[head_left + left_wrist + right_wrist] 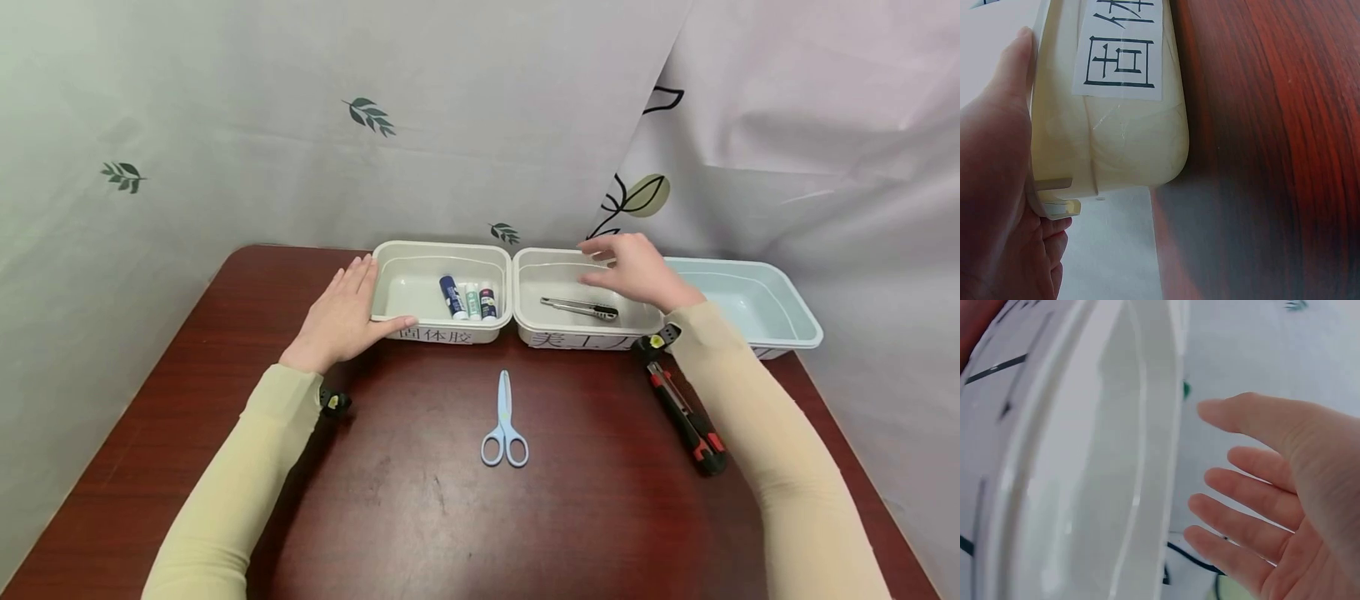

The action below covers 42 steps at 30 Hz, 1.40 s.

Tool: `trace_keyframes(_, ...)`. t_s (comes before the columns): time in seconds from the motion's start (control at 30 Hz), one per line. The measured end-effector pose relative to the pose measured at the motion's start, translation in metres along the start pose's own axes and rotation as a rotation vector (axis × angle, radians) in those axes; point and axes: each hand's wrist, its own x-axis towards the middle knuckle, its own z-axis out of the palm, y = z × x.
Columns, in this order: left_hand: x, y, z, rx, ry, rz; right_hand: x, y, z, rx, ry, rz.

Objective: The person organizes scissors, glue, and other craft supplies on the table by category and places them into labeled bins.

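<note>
My left hand (341, 312) rests on the near left corner of the left bin (405, 279), its thumb along the front rim and its fingers, mostly straight, along the left side. The left wrist view shows that thumb on the rim above a paper label (1122, 56). Three glue sticks (452, 297) lie in this bin. Over the middle bin (528, 287), my right hand (633, 268) hovers with spread, slightly bent fingers and holds nothing. A slim utility knife (577, 307) lies in the middle bin, below the right hand.
Light-blue scissors (504, 421) lie on the dark wooden table (420, 517), tips toward the bins. A red-and-black utility knife (686, 417) lies beside my right forearm. A pale blue bin (757, 304) stands at the right, partly behind my wrist. Cloth (465, 167) hangs behind the bins.
</note>
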Motion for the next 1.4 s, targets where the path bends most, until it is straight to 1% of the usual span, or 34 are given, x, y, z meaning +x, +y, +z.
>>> trace_keyframes(0.17,0.000,-0.001,0.000,-0.002,-0.002,-0.002,-0.007,-0.007,-0.013,-0.005,0.066,-0.037)
trace_keyframes(0.53,0.001,-0.003,0.002,0.000,0.009,0.003,-0.030,-0.022,-0.031,-0.020,0.145,-0.076)
trace_keyframes(0.7,0.001,-0.002,0.002,0.008,0.017,0.010,-0.041,-0.026,-0.037,-0.030,0.165,-0.073)
trace_keyframes(0.9,0.001,-0.002,0.002,0.007,0.017,0.013,-0.054,-0.028,-0.042,-0.035,0.160,-0.055)
trace_keyframes(1.1,0.001,-0.001,0.001,0.000,0.020,0.007,-0.067,-0.025,-0.042,-0.027,0.138,-0.013)
trace_keyframes(1.3,0.001,-0.001,0.003,-0.002,0.029,0.008,-0.080,-0.016,-0.034,-0.024,0.133,0.009)
trace_keyframes(1.4,0.001,-0.001,0.003,0.000,0.032,0.010,-0.087,-0.011,-0.029,-0.002,0.141,0.011)
